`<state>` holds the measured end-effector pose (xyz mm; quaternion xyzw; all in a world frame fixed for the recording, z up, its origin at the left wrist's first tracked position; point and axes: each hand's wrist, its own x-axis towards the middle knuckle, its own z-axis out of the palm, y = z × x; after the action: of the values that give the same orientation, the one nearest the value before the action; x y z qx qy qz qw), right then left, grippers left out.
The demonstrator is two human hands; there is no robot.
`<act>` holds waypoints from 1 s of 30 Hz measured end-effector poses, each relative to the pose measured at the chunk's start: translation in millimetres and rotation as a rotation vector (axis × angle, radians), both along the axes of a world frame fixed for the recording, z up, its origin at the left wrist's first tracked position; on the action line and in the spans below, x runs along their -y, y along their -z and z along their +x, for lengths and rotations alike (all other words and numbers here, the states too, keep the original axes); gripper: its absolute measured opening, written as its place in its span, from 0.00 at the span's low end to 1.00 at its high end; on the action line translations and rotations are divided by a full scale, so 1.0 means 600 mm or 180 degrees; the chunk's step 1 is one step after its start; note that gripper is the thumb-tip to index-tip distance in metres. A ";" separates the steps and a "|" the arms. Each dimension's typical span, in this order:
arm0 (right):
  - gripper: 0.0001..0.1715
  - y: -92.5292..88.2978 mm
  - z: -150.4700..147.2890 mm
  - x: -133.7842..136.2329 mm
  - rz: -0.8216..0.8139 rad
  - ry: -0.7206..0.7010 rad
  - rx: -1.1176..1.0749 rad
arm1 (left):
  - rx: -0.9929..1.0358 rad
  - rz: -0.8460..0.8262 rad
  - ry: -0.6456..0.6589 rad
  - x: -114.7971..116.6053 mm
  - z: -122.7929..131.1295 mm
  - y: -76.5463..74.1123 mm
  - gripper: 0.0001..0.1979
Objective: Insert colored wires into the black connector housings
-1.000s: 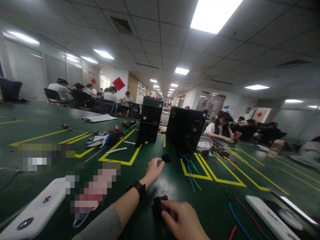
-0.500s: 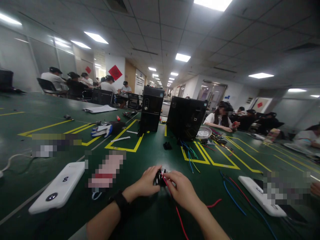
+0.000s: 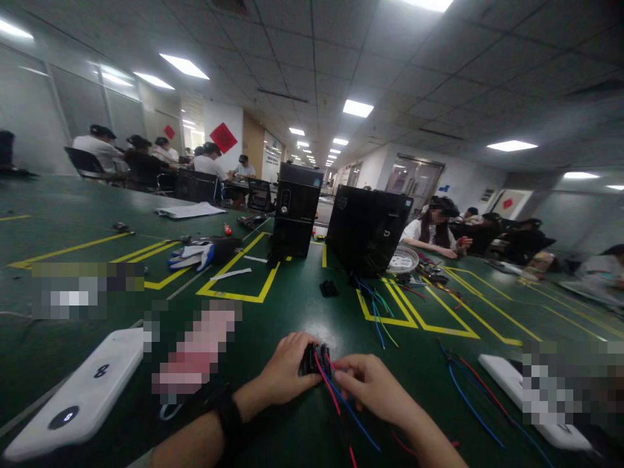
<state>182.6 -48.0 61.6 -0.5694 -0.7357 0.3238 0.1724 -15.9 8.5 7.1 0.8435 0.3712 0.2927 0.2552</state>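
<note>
A small black component with wires coming out of it is gripped in my left hand, thumb on its near side. Its exact kind is too small to make out. From it a red wire and a blue wire run down toward me. My right hand is beside the component, thumb and fingers pinched on a second red wire at its right side. The far ends of the wires on that side are partly hidden behind my right hand and forearm.
Two black computer cases stand ahead. Loose blue and green wires, a white basket and more blue wire lie to the right. A white device and gloves lie left. A person sits across the table.
My right hand has shifted slightly right and down from the component. A blue wire now shows beside the red one below it. My left hand keeps its hold.
</note>
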 end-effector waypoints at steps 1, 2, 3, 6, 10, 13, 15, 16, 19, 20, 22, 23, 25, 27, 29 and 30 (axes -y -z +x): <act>0.16 0.006 0.001 -0.001 -0.0016 0.0038 -0.0113 | 0.0035 0.0020 -0.0001 0.000 0.001 0.003 0.21; 0.14 0.012 0.001 -0.001 0.0014 0.0101 -0.0231 | 0.0063 0.0027 0.0014 0.000 0.002 0.006 0.20; 0.13 0.018 0.000 -0.002 0.0087 0.0196 -0.0339 | 0.0084 0.0017 0.0032 0.000 0.003 0.007 0.20; 0.12 0.032 -0.007 -0.002 0.0354 0.0510 -0.0443 | 0.0106 -0.0095 0.0026 0.000 0.004 0.007 0.20; 0.13 0.041 -0.016 0.003 0.0501 0.0547 -0.0309 | 0.0120 -0.0199 -0.0059 0.002 0.006 0.001 0.19; 0.14 0.042 -0.014 0.004 0.0454 0.0467 -0.0155 | 0.0172 -0.0216 -0.0093 0.004 0.007 0.000 0.19; 0.16 0.041 -0.009 0.003 0.0405 0.0402 0.0011 | 0.0208 -0.0223 -0.0131 0.003 0.008 0.001 0.19; 0.17 0.040 -0.006 0.001 0.0369 0.0357 0.0101 | 0.0228 -0.0228 -0.0155 0.003 0.008 0.001 0.20; 0.21 0.035 0.001 -0.001 0.0329 0.0316 0.0274 | 0.0264 -0.0256 -0.0176 0.002 0.007 0.003 0.19; 0.21 0.033 0.003 -0.001 0.0346 0.0353 0.0268 | 0.0267 -0.0263 -0.0171 0.002 0.007 0.002 0.19; 0.20 0.029 0.003 -0.001 0.0387 0.0472 0.0141 | 0.0278 -0.0256 -0.0147 0.003 0.006 0.000 0.18; 0.20 0.027 0.002 0.000 0.0396 0.0525 0.0039 | 0.0285 -0.0246 -0.0123 0.004 0.006 -0.002 0.18; 0.21 0.024 -0.002 0.000 0.0372 0.0564 -0.0176 | 0.0299 -0.0219 -0.0044 0.005 0.006 -0.006 0.18; 0.21 0.022 -0.009 0.002 0.0360 0.0507 -0.0334 | 0.0306 -0.0198 0.0034 0.005 0.005 -0.009 0.17; 0.21 0.022 -0.014 0.004 0.0365 0.0363 -0.0350 | 0.0318 -0.0186 0.0060 0.006 0.005 -0.010 0.17; 0.22 0.023 -0.017 0.005 0.0369 0.0269 -0.0307 | 0.0328 -0.0180 0.0049 0.006 0.005 -0.009 0.17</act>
<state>172.6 -51.3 47.9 -0.5726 -0.7194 0.3002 0.2539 -12.6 4.9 12.6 0.8226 0.3592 0.3231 0.2999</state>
